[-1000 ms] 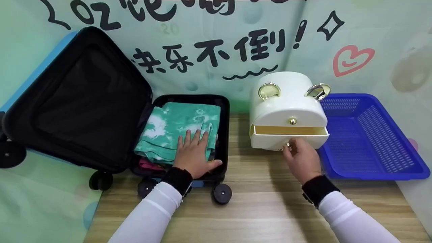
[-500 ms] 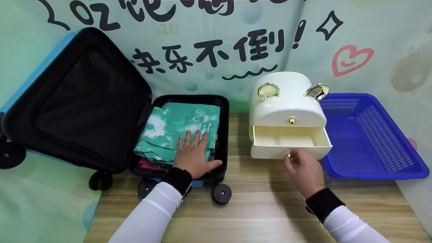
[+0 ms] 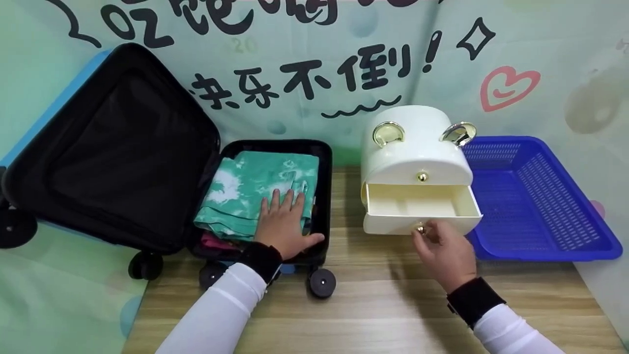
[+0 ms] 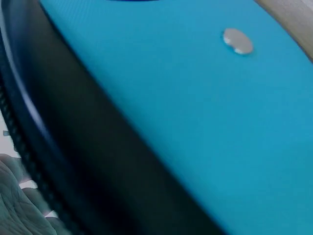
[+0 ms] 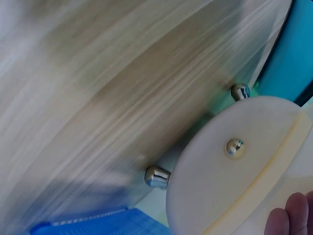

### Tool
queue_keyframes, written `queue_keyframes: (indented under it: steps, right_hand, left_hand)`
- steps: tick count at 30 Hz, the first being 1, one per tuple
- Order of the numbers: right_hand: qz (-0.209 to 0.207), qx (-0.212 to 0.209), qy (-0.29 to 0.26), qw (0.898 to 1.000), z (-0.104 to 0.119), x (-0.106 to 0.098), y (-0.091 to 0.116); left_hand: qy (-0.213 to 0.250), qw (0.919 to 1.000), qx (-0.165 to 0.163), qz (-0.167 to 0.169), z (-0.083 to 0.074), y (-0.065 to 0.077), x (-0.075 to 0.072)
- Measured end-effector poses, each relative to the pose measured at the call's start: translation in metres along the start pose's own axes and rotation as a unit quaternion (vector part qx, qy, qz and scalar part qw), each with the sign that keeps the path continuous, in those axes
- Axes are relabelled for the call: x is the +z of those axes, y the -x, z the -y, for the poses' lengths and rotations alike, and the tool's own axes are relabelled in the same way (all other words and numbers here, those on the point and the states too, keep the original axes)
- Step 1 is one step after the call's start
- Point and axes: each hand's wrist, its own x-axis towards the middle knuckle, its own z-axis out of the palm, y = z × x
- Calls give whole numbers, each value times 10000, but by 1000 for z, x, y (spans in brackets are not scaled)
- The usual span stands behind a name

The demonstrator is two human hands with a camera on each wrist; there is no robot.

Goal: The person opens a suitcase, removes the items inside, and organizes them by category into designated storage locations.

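Observation:
My left hand (image 3: 284,227) rests with spread fingers on a folded green-and-white tie-dye cloth (image 3: 255,182) inside the open suitcase (image 3: 325,196). In the left wrist view, part of that hand (image 4: 22,203) shows past the dark suitcase rim, beside the blue shell (image 4: 186,98). At the right, my right hand (image 3: 446,254) pinches the gold knob (image 3: 420,229) of the lower drawer (image 3: 388,225) in a white storage box (image 3: 415,147). That drawer stands pulled out, its inside bare. The right wrist view shows fingertips (image 5: 296,213) beside the box's rounded front (image 5: 210,147).
A blue plastic basket (image 3: 540,255) stands right of the white box, close against it. The suitcase's black-lined lid (image 3: 118,157) leans open at the left. Black wheels (image 3: 322,283) stick out at the suitcase's front, over the wooden table (image 3: 363,314).
The right hand has drawn the lower drawer further out toward the person, most of it in the first half second. The left hand has stayed on the cloth.

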Motion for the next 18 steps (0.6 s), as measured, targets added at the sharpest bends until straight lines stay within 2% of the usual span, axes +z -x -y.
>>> queue_keyframes:
  steps: [5, 7, 9, 12, 16, 18]
  right_hand:
    - [-648, -367, -72, 9972, 0, -27, -21]
    - [-840, -548, -84, 9949, -3, -39, -34]
    - [-858, -674, 31, 9940, -7, -49, -46]
    - [-426, -664, 406, 9961, -14, -62, -60]
    - [439, -358, 736, 9957, -18, -75, -68]
    - [683, -215, 758, 9945, -18, -77, -70]
  left_hand:
    - [-224, 9996, 119, 94, -10, -13, -9]
    - [-335, 9990, 167, 228, -13, -20, -12]
    - [-485, 9975, 223, 453, -16, -25, -15]
    - [-721, 9938, 278, 801, -22, -34, -17]
    - [-1180, 9863, 525, 1030, -32, -46, -19]
    - [-1403, 9816, 702, 1092, -36, -52, -19]
